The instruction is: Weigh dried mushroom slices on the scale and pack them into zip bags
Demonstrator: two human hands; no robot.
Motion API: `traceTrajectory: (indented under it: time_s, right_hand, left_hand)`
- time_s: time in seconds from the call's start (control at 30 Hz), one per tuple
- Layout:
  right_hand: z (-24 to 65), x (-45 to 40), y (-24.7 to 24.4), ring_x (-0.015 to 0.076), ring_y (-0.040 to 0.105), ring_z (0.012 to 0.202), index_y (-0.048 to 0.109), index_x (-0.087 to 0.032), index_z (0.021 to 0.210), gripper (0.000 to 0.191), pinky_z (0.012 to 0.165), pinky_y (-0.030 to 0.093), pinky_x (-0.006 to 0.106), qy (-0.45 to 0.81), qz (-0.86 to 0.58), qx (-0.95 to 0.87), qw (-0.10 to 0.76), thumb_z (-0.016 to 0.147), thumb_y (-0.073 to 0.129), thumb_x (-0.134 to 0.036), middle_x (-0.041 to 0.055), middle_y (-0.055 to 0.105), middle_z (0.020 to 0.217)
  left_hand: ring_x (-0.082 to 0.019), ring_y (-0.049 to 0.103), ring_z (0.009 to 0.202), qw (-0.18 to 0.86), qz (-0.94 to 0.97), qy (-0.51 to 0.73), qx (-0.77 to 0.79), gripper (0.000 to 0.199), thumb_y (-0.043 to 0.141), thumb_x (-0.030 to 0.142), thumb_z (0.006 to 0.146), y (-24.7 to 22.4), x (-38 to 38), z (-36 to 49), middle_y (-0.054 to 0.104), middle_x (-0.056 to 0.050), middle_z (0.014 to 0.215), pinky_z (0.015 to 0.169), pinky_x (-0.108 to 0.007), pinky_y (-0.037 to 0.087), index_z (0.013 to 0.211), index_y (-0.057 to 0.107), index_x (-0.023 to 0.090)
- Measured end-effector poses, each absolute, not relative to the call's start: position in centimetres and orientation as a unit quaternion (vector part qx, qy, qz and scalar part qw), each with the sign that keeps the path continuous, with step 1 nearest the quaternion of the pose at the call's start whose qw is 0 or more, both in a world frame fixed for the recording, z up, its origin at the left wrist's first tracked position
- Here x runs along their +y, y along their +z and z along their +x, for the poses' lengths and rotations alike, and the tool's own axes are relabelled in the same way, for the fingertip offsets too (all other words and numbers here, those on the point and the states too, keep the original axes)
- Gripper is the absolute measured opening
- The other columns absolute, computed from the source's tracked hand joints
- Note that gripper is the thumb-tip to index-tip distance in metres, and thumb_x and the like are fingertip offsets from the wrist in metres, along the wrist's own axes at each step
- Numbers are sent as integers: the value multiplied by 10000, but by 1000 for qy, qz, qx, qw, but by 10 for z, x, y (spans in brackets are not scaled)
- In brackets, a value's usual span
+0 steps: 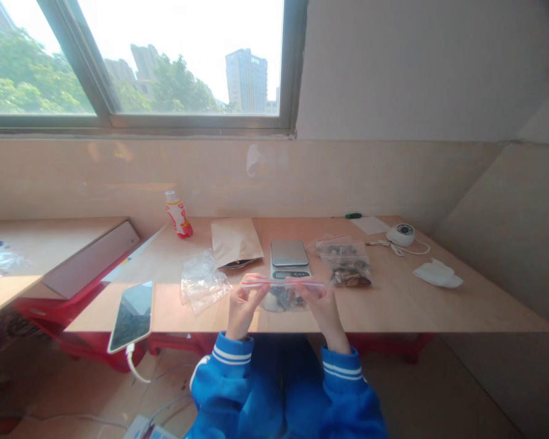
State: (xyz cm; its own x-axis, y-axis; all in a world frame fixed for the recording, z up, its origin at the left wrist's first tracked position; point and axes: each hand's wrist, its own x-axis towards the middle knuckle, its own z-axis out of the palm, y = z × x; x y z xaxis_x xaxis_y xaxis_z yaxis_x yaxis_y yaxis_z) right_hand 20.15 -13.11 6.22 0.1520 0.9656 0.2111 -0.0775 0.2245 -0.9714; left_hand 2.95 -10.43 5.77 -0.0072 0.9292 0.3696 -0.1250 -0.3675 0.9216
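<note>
A clear zip bag [282,299] with a red-edged top strip and dark and pale pieces inside is held level at the table's front edge. My left hand [247,305] pinches its top strip left of the middle, and my right hand [321,305] pinches it on the right. Just beyond the bag is a kitchen scale [290,253] with a bare metal plate. Right of the scale lie filled zip bags [348,262] with brown and dark pieces. A brown paper pouch [236,241] and crumpled clear plastic bags [202,280] lie to the left.
On the wooden table [393,305] are a bottle [179,214], a tablet [132,312] with a cable overhanging the front left edge, a white round device [400,235], a white tissue [438,274], paper [370,225] and a green-handled tool [354,216].
</note>
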Motion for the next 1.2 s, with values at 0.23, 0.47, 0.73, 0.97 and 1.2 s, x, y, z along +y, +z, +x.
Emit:
traceTrajectory:
  time_s: [0.23, 0.47, 0.73, 0.97, 1.2]
  right_hand:
    - [203, -134, 63, 250, 705, 806, 755, -170, 829, 239, 728, 566, 358, 364, -494, -489, 620, 744, 699, -386, 83, 757, 843]
    - [201, -131, 60, 242, 695, 786, 731, -162, 805, 261, 713, 572, 354, 357, -487, -459, 651, 725, 712, -409, 96, 749, 825]
    - [199, -133, 63, 246, 674, 972, 727, -195, 926, 297, 840, 545, 364, 473, -403, -508, 597, 745, 701, -429, 91, 727, 1040]
    - [184, -130, 63, 228, 678, 793, 737, -186, 802, 236, 749, 551, 353, 389, -457, -527, 602, 766, 678, -411, 57, 738, 818]
    - [176, -128, 66, 227, 682, 771, 715, -185, 785, 227, 718, 560, 339, 348, -484, -497, 631, 747, 683, -406, 65, 730, 796]
  left_hand:
    - [-178, 603, 831, 419, 588, 580, 378, 153, 712, 323, 737, 61, -105, 28, 652, -37, 812, 799, -295, 464, 730, 697, 171]
    - [-179, 604, 824, 419, 570, 594, 384, 181, 700, 345, 750, 65, -110, 32, 647, -35, 801, 786, -285, 464, 756, 687, 164]
    - [-196, 612, 867, 481, 616, 523, 340, 204, 659, 355, 787, 71, -114, 32, 658, -57, 851, 806, -300, 471, 818, 686, 154]
    - [-184, 610, 795, 450, 621, 532, 358, 217, 654, 375, 783, 77, -117, 28, 651, -46, 791, 759, -289, 484, 765, 675, 160]
    - [-166, 606, 728, 438, 568, 565, 407, 256, 667, 404, 762, 71, -114, 37, 640, -30, 729, 697, -274, 485, 761, 658, 149]
